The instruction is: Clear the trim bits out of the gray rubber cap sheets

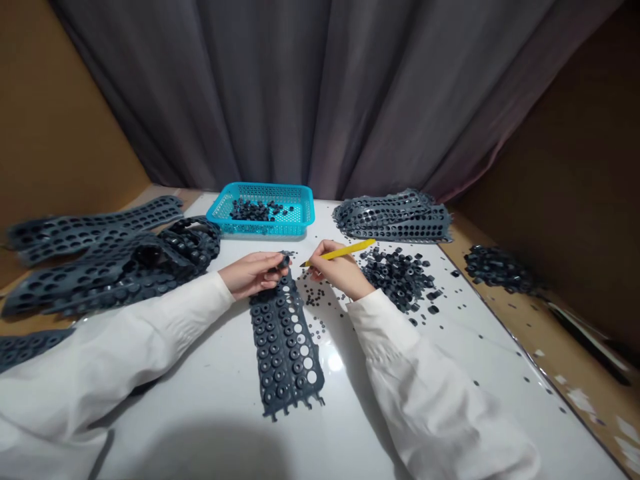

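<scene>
Our left hand (253, 273) pinches a stubby dark cylinder (285, 261) at the far end of a rubbery-looking, ring-studded sheet (285, 347) on the glossy white table (205, 387); our right hand's (341, 270) fingers clamp a slim yellow tool (356, 247) (dark-tipped, pointed).

The glossy white table (210, 383) carries a dark studded sheet (280, 353) lying lengthwise near its middle, a turquoise basket (260, 230) at the back, and a stack of perforated sheets (395, 217) to the basket's right. Nearer than that stack sits a heap of small dark parts (397, 277), with tiny discs (316, 297) scattered beside it. More dark sheets (107, 267) sprawl along the left side.
</scene>
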`<move>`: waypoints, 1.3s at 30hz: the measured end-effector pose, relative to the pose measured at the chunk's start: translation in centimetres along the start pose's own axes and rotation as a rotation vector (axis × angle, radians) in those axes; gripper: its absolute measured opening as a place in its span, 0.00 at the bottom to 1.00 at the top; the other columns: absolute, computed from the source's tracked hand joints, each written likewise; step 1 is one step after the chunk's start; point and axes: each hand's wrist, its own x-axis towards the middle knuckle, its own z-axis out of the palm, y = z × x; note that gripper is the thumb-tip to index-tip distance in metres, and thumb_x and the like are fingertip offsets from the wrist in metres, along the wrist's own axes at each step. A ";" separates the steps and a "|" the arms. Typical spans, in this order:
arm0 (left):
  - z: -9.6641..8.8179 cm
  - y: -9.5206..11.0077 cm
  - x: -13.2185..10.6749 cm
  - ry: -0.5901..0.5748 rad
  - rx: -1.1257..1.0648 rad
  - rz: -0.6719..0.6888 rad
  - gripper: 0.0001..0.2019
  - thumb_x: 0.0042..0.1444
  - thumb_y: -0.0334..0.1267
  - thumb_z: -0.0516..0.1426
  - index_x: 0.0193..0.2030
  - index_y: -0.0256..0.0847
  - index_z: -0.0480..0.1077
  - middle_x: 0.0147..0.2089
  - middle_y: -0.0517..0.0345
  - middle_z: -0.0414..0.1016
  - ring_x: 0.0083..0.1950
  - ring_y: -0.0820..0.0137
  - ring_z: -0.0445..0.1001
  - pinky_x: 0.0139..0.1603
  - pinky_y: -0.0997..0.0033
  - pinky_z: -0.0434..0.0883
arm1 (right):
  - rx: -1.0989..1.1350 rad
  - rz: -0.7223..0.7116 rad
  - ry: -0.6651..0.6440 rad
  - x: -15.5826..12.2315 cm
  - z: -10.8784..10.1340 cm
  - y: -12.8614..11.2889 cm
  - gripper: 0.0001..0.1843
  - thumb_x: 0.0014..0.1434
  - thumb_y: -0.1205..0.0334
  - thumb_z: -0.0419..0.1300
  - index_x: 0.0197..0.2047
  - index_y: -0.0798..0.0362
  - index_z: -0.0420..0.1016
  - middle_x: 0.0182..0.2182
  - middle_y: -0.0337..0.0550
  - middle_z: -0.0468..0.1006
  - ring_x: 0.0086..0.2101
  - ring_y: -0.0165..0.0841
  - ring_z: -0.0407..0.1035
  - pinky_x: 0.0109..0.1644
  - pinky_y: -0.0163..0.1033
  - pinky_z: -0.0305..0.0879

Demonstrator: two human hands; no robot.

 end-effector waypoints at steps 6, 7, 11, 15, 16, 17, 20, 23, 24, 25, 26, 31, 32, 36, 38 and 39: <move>-1.8 1.0 3.0 0.164 0.167 0.088 0.27 0.43 0.62 0.57 0.30 0.35 0.68 0.25 0.57 0.67 0.21 0.79 0.56 0.22 0.76 0.58 | 0.044 -0.021 0.012 0.4 -0.6 -0.1 0.06 0.46 0.71 0.55 0.23 0.53 0.61 0.16 0.33 0.71 0.16 0.25 0.68 0.20 0.28 0.65; -2.6 1.4 4.2 0.224 0.222 0.114 0.25 0.43 0.59 0.58 0.30 0.35 0.68 0.25 0.57 0.68 0.22 0.78 0.58 0.23 0.75 0.59 | 0.048 -0.017 0.007 0.4 -0.5 0.1 0.06 0.46 0.71 0.55 0.23 0.53 0.61 0.16 0.33 0.72 0.16 0.25 0.68 0.20 0.28 0.65; -6.5 3.2 9.4 0.524 0.485 0.226 0.15 0.44 0.47 0.61 0.33 0.37 0.70 0.34 0.55 0.72 0.38 0.68 0.68 0.39 0.71 0.65 | 0.029 -0.015 -0.042 0.6 0.2 1.1 0.05 0.46 0.70 0.57 0.23 0.54 0.63 0.16 0.32 0.70 0.16 0.24 0.66 0.20 0.28 0.64; -9.1 3.5 12.6 0.594 0.722 0.181 0.10 0.42 0.38 0.61 0.32 0.36 0.71 0.38 0.50 0.75 0.47 0.60 0.69 0.52 0.64 0.63 | 0.006 -0.013 -0.076 0.7 1.3 2.2 0.06 0.45 0.71 0.57 0.22 0.53 0.63 0.13 0.30 0.67 0.15 0.23 0.63 0.19 0.27 0.61; -9.5 3.2 12.9 0.577 0.768 0.160 0.10 0.41 0.37 0.62 0.32 0.36 0.72 0.39 0.49 0.75 0.48 0.58 0.70 0.53 0.63 0.63 | 0.003 -0.015 -0.080 0.7 1.6 2.5 0.06 0.45 0.71 0.56 0.22 0.53 0.63 0.13 0.30 0.67 0.15 0.23 0.63 0.19 0.27 0.60; -9.8 2.8 13.2 0.555 0.809 0.142 0.11 0.41 0.36 0.62 0.34 0.35 0.72 0.40 0.48 0.76 0.49 0.57 0.70 0.54 0.62 0.63 | 0.001 -0.016 -0.084 0.7 1.9 2.8 0.06 0.45 0.71 0.56 0.21 0.53 0.62 0.13 0.30 0.67 0.15 0.23 0.62 0.19 0.27 0.60; -10.4 1.9 13.2 0.492 0.911 0.134 0.18 0.42 0.37 0.61 0.42 0.34 0.72 0.49 0.44 0.73 0.55 0.56 0.67 0.58 0.60 0.60 | -0.004 -0.014 -0.095 0.8 2.6 3.3 0.07 0.44 0.72 0.56 0.21 0.53 0.62 0.13 0.30 0.67 0.16 0.23 0.64 0.20 0.26 0.60; -10.4 1.7 12.3 0.460 0.997 0.200 0.23 0.47 0.39 0.58 0.50 0.31 0.67 0.57 0.40 0.66 0.61 0.54 0.59 0.62 0.54 0.54 | -0.011 0.000 -0.093 0.8 3.0 3.6 0.07 0.44 0.72 0.55 0.22 0.53 0.61 0.14 0.30 0.68 0.16 0.24 0.65 0.20 0.26 0.60; -10.1 1.8 11.7 0.449 1.022 0.234 0.24 0.48 0.40 0.57 0.52 0.31 0.66 0.58 0.40 0.64 0.62 0.54 0.58 0.62 0.52 0.53 | -0.015 0.004 -0.091 0.8 3.0 3.6 0.07 0.45 0.72 0.55 0.22 0.53 0.61 0.14 0.30 0.68 0.16 0.24 0.65 0.19 0.27 0.60; -9.7 1.9 11.1 0.430 1.045 0.272 0.23 0.50 0.40 0.55 0.52 0.31 0.66 0.58 0.40 0.63 0.62 0.54 0.57 0.62 0.52 0.53 | -0.019 0.006 -0.090 0.8 3.0 3.6 0.07 0.45 0.72 0.55 0.22 0.53 0.60 0.15 0.31 0.68 0.16 0.24 0.65 0.19 0.27 0.60; -9.2 2.0 10.3 0.400 1.066 0.309 0.22 0.51 0.41 0.54 0.52 0.31 0.66 0.57 0.40 0.64 0.61 0.55 0.58 0.62 0.54 0.54 | -0.026 0.007 -0.091 0.7 3.0 3.5 0.07 0.45 0.72 0.55 0.22 0.53 0.60 0.15 0.31 0.68 0.16 0.24 0.66 0.19 0.27 0.61; -5.1 1.1 5.6 -0.054 1.136 0.401 0.12 0.49 0.44 0.57 0.36 0.38 0.74 0.33 0.56 0.73 0.36 0.69 0.71 0.39 0.72 0.67 | -0.098 0.007 -0.085 0.8 3.2 3.2 0.09 0.44 0.74 0.55 0.21 0.52 0.59 0.14 0.31 0.66 0.16 0.26 0.66 0.19 0.28 0.60; -4.3 0.6 4.9 -0.138 1.145 0.405 0.11 0.48 0.43 0.58 0.35 0.39 0.74 0.31 0.58 0.73 0.33 0.70 0.71 0.36 0.75 0.67 | -0.119 0.005 -0.081 0.8 3.3 3.2 0.09 0.44 0.74 0.55 0.21 0.52 0.59 0.13 0.30 0.66 0.16 0.26 0.65 0.19 0.28 0.59; -2.6 -1.0 3.5 -0.251 1.200 0.402 0.09 0.47 0.37 0.59 0.35 0.38 0.74 0.31 0.56 0.73 0.32 0.70 0.70 0.34 0.75 0.66 | -0.194 -0.006 -0.064 1.1 3.7 3.1 0.10 0.41 0.76 0.56 0.21 0.52 0.60 0.12 0.30 0.64 0.16 0.26 0.64 0.20 0.28 0.57; -2.2 -1.4 3.7 -0.260 1.233 0.397 0.07 0.48 0.36 0.59 0.34 0.37 0.74 0.32 0.55 0.73 0.33 0.69 0.71 0.35 0.74 0.66 | -0.216 -0.009 -0.055 1.1 3.8 3.0 0.10 0.41 0.76 0.56 0.21 0.52 0.60 0.12 0.30 0.64 0.17 0.26 0.64 0.21 0.29 0.57; -2.1 -1.5 3.8 -0.264 1.250 0.398 0.06 0.49 0.35 0.59 0.33 0.37 0.74 0.32 0.55 0.73 0.33 0.69 0.71 0.36 0.73 0.66 | -0.222 -0.010 -0.052 1.1 3.8 3.0 0.10 0.41 0.76 0.55 0.21 0.52 0.60 0.12 0.30 0.64 0.17 0.26 0.64 0.22 0.29 0.57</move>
